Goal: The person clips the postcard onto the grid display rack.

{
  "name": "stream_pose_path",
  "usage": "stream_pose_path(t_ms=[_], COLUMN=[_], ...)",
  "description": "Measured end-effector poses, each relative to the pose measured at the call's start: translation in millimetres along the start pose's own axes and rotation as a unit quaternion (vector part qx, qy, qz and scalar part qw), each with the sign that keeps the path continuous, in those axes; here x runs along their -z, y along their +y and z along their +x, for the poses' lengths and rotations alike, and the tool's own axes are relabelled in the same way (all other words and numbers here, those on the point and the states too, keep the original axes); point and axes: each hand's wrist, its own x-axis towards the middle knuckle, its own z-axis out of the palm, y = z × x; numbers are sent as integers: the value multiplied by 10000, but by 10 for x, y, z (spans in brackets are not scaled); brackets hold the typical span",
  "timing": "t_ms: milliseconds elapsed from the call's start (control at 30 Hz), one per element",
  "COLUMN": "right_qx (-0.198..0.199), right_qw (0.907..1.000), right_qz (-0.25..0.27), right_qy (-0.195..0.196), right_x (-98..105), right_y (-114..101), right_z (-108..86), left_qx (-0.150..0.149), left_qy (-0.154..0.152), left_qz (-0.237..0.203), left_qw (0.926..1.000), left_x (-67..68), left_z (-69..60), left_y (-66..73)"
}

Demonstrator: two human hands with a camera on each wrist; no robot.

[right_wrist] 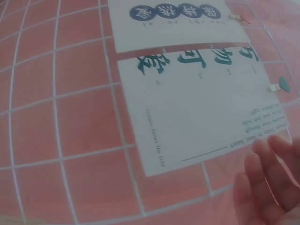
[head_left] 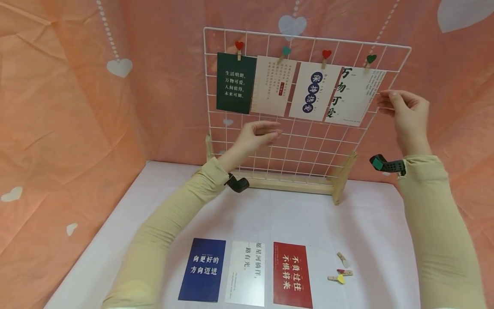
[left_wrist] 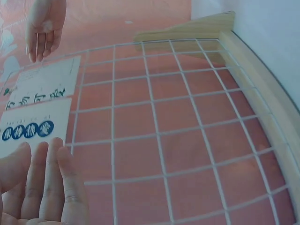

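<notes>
We're apparently straightening the green-lettered card (head_left: 356,98), clipped upper right on the wire grid (head_left: 308,37), right hand (head_left: 408,112) relaxed, empty-looking beside it, contact unclear, left hand (head_left: 256,136) empty, lower; next we're probably needing the red card (head_left: 292,275).

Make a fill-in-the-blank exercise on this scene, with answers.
The grid has ____ cards clipped to it.
The clip on the green card has a ____ heart.
On the table, a ____ card lies between the blue card and red card.
The hand nearest the rightmost clipped card is the ____ one.
Missing words: four; red; white; right.
</notes>
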Motion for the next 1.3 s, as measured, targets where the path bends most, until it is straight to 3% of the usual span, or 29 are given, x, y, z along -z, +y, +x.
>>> stream_pose_path(t_ms=[333, 533, 967, 1133, 1300], right_qx=[-100, -141, -611, -817, -976], right_qw=[9994, 9983, 9935, 9905, 9871], right_qz=[260, 281, -217, -497, -534], right_qy=[-215, -482, -940, -985, -1153], right_x=[-8, 23, 216, 302, 415], right_y=[167, 279, 569, 661, 786], right_z=[-183, -374, -763, -887, -1076], left_qx=[210, 616, 1071, 1147, 1481], left_qy=[-44, -6, -240, -267, -257], left_qz=[312, 511, 602, 448, 423], left_qw=[9993, 9968, 9921, 9920, 9877], left_x=[343, 505, 927, 1036, 1147], left_z=[-355, -584, -1114, -1266, -1409], left_y=[-188, -347, -593, -642, -720])
